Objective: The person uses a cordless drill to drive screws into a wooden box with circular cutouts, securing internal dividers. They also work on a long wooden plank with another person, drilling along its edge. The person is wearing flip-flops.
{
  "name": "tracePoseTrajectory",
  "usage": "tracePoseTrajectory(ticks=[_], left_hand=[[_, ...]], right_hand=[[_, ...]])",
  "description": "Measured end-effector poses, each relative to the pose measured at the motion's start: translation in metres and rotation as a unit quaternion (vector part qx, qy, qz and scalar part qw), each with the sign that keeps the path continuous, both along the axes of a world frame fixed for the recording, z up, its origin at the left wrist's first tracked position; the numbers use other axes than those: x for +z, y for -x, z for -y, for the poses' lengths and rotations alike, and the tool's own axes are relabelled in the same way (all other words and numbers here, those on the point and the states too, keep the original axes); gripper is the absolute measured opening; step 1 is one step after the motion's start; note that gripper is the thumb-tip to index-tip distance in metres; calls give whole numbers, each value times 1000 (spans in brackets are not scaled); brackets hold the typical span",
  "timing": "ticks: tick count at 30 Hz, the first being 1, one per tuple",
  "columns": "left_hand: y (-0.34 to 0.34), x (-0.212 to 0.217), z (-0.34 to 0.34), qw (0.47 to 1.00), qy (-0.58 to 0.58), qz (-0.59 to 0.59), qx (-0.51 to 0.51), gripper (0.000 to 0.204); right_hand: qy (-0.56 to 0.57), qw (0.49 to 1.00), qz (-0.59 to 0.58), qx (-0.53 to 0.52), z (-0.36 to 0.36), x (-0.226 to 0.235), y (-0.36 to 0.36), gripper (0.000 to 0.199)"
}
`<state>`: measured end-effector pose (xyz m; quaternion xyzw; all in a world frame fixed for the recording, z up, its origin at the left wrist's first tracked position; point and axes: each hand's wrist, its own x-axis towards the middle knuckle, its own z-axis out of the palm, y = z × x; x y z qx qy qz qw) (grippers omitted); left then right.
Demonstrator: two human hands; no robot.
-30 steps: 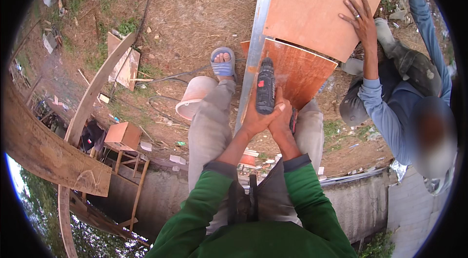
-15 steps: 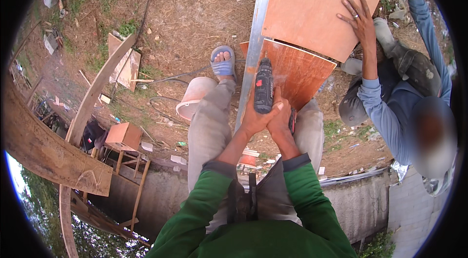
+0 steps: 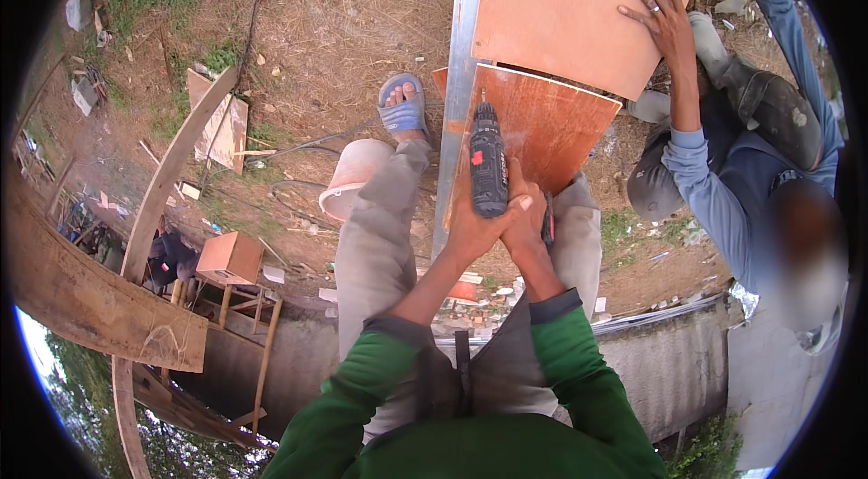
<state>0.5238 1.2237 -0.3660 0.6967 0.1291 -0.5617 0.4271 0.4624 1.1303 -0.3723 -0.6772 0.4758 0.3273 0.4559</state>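
Note:
A black cordless drill (image 3: 487, 167) points away from me at a reddish-brown plywood board (image 3: 551, 122), close to a long metal rail (image 3: 458, 72). My left hand (image 3: 475, 226) wraps the drill's grip from the left. My right hand (image 3: 527, 217) clasps it from the right, both hands pressed together. A larger light-brown board (image 3: 579, 0) lies above the red one. Another person's hand (image 3: 662, 13) rests flat on that board's right edge.
The other person in a blue long-sleeved shirt (image 3: 723, 180) crouches at the right. Far below are dirt ground, a pale bucket (image 3: 353, 176), my sandalled foot (image 3: 402, 108), a small wooden box on a stand (image 3: 231, 257), curved timber beams (image 3: 99, 298) and a concrete wall (image 3: 669, 370).
The drill and both my hands have shifted slightly; the grip looks the same. The other person's hand stays on the light board.

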Motion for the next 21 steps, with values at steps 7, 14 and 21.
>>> tracePoseTrajectory(ticks=[7,14,21], left_hand=[[1,15,23,978,-37,193,69,88],[-1,-3,17,972,-20,232,16,75],[3,-14,5,960,-1,279,-8,75]], right_hand=[[5,998,-24,65,3,-8,-1,33],[-6,997,-46,60,1,-12,-4,26],[-9,997,-32,75,-6,-20,-2,37]])
